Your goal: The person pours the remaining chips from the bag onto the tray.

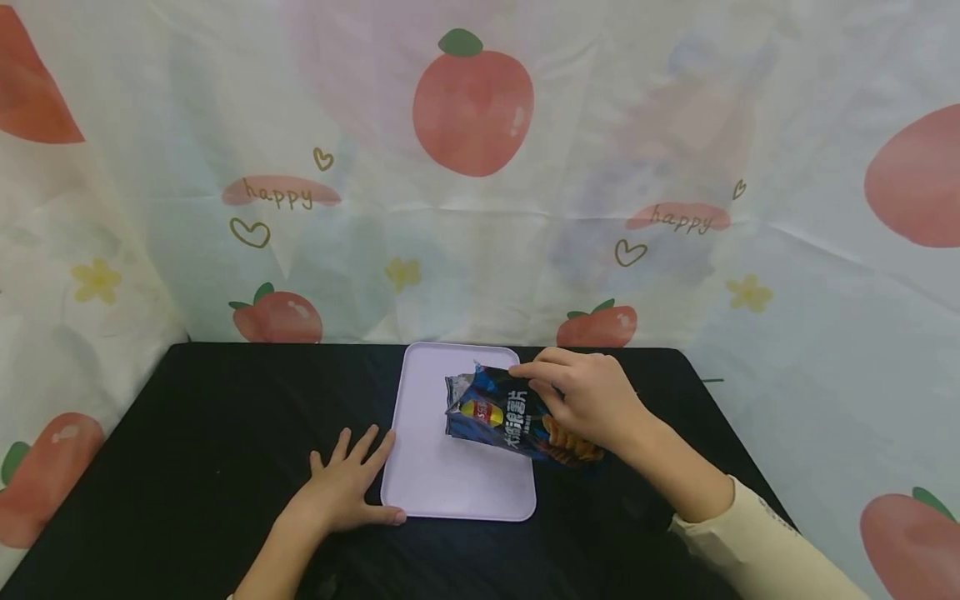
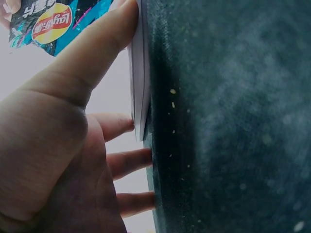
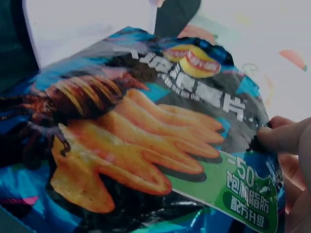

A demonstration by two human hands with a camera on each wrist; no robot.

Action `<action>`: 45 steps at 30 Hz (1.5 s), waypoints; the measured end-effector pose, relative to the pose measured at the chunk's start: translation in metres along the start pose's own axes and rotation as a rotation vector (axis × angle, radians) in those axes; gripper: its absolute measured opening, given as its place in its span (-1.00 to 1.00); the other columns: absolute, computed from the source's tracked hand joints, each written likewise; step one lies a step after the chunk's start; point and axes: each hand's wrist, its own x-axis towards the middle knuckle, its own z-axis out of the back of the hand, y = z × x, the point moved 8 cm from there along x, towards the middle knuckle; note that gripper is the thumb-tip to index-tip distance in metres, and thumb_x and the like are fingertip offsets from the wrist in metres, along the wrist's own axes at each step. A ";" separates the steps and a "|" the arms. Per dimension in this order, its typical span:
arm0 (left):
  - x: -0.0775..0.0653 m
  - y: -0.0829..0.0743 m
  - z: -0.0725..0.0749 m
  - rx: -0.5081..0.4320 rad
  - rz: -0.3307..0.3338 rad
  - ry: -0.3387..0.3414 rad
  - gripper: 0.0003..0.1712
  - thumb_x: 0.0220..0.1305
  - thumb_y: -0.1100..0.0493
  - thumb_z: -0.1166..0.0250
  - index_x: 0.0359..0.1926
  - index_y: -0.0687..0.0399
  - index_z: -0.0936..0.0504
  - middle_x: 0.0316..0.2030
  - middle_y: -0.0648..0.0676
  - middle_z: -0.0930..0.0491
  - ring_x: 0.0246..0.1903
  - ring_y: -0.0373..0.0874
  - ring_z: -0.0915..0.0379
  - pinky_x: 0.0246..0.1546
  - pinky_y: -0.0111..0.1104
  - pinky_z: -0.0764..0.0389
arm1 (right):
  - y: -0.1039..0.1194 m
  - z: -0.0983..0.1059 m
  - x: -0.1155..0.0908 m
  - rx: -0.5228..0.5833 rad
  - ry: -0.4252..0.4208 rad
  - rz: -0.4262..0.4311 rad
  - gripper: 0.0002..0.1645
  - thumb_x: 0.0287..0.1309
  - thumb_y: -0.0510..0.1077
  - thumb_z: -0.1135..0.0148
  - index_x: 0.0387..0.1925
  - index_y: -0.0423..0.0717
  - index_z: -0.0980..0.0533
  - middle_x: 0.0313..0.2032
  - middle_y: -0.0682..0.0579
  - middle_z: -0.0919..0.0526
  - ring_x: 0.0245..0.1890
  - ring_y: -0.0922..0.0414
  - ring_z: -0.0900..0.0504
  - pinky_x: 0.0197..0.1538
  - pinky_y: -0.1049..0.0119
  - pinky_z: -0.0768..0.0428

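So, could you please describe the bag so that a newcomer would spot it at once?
On the black table lies a pale purple tray. Over the tray's right side, the right hand holds the bag. Unlike the plain tray, it is dark and printed with a red-and-yellow logo.

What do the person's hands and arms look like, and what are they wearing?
The left hand and right hand are bare, with no gloves or rings showing. The right arm wears a pale cream sleeve ending partway along the forearm, with small dark marks near its cuff, too tiny to read.
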 end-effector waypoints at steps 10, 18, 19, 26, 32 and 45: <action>0.001 0.000 0.000 0.004 0.001 0.001 0.36 -0.19 -0.52 -0.45 0.55 -0.04 -0.13 0.52 0.24 -0.08 0.46 0.50 0.16 0.10 0.62 0.08 | 0.012 -0.003 0.023 -0.040 0.137 0.125 -0.71 0.22 -0.21 -0.31 -0.08 0.15 -0.73 -0.33 0.16 -0.70 -0.71 0.29 -0.25 -0.67 0.48 -0.15; 0.001 0.001 -0.002 0.012 0.008 0.000 0.36 -0.20 -0.54 -0.44 0.55 -0.05 -0.14 0.52 0.25 -0.09 0.45 0.51 0.15 0.10 0.62 0.07 | 0.019 0.001 0.039 -0.046 0.245 0.151 -0.67 0.26 -0.25 -0.25 -0.06 0.18 -0.73 -0.45 0.19 -0.58 -0.74 0.29 -0.09 -0.66 0.44 -0.06; 0.001 0.002 -0.002 0.013 0.010 0.000 0.36 -0.20 -0.54 -0.44 0.55 -0.05 -0.14 0.52 0.25 -0.09 0.46 0.51 0.15 0.10 0.62 0.08 | 0.019 0.002 0.041 -0.039 0.255 0.150 -0.67 0.25 -0.25 -0.26 -0.06 0.18 -0.73 -0.44 0.19 -0.59 -0.75 0.29 -0.11 -0.66 0.44 -0.08; 0.001 0.001 -0.003 0.014 0.009 0.007 0.35 -0.18 -0.54 -0.42 0.55 -0.05 -0.14 0.52 0.24 -0.07 0.46 0.50 0.17 0.12 0.61 0.08 | 0.021 -0.001 0.051 -0.036 0.368 0.146 -0.67 0.24 -0.25 -0.28 -0.06 0.18 -0.73 -0.29 0.18 -0.70 -0.69 0.28 -0.36 -0.61 0.44 -0.31; 0.001 0.001 -0.003 0.014 0.013 0.009 0.36 -0.19 -0.54 -0.43 0.55 -0.06 -0.13 0.52 0.25 -0.07 0.46 0.50 0.17 0.12 0.61 0.09 | 0.026 -0.001 0.060 -0.036 0.435 0.149 -0.69 0.23 -0.23 -0.33 -0.07 0.19 -0.74 -0.28 0.17 -0.72 -0.56 0.23 -0.57 -0.52 0.41 -0.48; 0.002 0.003 -0.003 0.011 0.010 0.000 0.36 -0.19 -0.56 -0.42 0.55 -0.06 -0.14 0.52 0.25 -0.08 0.46 0.50 0.17 0.13 0.61 0.10 | 0.029 0.007 0.070 -0.092 0.456 0.154 -0.67 0.20 -0.24 -0.35 -0.09 0.23 -0.75 -0.33 0.20 -0.70 -0.54 0.20 -0.59 -0.56 0.35 -0.50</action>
